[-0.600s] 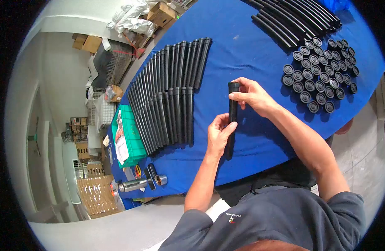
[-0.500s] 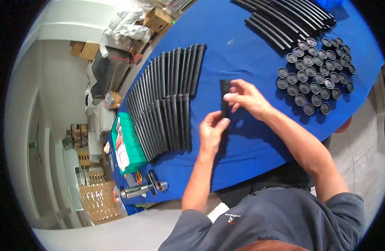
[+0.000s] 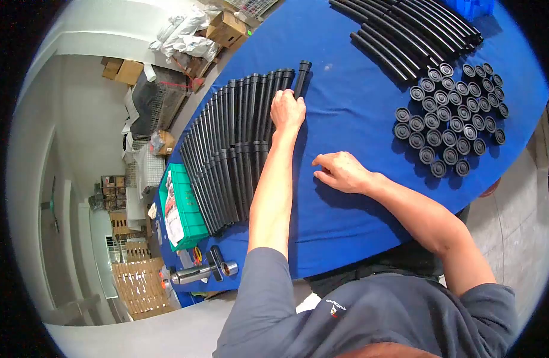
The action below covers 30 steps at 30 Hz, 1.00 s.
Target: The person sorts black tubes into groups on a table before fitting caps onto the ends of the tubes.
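**Clearance over blue cloth (image 3: 352, 107)**
Lane runs between collared tubes (image 3: 233, 110), left, and black discs (image 3: 443, 113), right; right hand (image 3: 341, 171) obstructs near end; plain tubes (image 3: 415, 39) block far right.

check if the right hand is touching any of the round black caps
Apart. The head view plainly shows blue cloth between the right hand and the nearest of the round black caps.

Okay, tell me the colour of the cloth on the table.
Blue cloth, best seen in the head view.
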Tool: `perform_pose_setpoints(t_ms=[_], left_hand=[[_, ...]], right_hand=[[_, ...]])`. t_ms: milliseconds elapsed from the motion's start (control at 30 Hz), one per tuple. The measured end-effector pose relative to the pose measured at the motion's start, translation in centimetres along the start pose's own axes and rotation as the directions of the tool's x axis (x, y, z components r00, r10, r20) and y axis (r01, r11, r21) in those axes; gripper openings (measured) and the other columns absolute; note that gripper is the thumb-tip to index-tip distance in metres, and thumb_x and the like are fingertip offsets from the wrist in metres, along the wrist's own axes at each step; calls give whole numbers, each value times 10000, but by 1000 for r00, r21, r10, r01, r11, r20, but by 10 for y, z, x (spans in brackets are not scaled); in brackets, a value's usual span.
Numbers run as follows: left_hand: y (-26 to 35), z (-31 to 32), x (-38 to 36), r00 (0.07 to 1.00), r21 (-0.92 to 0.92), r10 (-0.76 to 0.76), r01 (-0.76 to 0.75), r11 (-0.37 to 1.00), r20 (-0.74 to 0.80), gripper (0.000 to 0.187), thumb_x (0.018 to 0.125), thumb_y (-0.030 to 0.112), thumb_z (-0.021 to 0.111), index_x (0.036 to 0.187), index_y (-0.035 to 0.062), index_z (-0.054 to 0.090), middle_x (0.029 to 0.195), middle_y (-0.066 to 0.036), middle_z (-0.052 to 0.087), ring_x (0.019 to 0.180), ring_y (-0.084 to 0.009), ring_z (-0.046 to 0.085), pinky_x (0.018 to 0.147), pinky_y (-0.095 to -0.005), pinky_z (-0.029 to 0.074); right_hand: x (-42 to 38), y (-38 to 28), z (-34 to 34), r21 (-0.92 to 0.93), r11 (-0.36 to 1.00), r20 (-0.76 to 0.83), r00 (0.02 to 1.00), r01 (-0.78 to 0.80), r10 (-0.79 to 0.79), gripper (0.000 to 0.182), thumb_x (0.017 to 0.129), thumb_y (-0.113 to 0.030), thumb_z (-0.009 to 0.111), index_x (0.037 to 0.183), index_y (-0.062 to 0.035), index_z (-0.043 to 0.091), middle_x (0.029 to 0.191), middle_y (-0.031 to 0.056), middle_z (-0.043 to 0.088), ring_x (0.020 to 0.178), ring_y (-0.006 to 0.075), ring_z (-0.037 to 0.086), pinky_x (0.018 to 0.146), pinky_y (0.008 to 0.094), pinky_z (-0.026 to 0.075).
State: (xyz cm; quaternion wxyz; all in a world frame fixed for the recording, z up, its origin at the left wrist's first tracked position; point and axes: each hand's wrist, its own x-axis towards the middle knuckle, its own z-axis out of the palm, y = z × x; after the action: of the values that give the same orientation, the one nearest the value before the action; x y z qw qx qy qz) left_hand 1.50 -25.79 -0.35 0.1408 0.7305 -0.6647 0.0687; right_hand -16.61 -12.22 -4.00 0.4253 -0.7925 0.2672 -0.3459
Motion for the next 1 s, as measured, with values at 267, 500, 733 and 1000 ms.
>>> perform_pose_setpoints(t_ms=[267,500,733,1000], left_hand=[[-9,-3,3,996,141,-15,3,990,83,380,869,251,717,1165,13,703,1190,-190,671,1129,-377,649,977,-485,517],[-17,0,-2,999,88,-34,30,996,41,430,854,246,751,1211,38,632,1221,-202,655,1144,-391,638,974,-495,514],[-35,-1,11,992,92,-26,15,996,123,614,803,334,835,1266,31,568,1237,-223,629,1167,-414,619,963,-508,517],[66,6,19,895,-167,382,-422,891,-229,433,914,229,704,1297,55,602,1248,-177,627,1179,-381,581,996,-482,487]], right_hand=[[1,0,-2,16,999,3,999,-33,33,267,910,-208,648,1061,13,658,946,227,716,927,409,700,823,516,551],[2,-2,-4,21,999,15,999,-41,41,268,912,-214,648,1063,7,662,968,228,718,928,412,699,832,517,552],[0,8,6,1,1000,-32,999,3,-3,269,912,-239,634,1035,-2,665,960,242,716,920,427,696,823,532,551],[-2,4,7,15,1000,-49,999,-1,2,234,896,-225,631,967,-4,657,890,246,704,857,440,694,764,555,554]])
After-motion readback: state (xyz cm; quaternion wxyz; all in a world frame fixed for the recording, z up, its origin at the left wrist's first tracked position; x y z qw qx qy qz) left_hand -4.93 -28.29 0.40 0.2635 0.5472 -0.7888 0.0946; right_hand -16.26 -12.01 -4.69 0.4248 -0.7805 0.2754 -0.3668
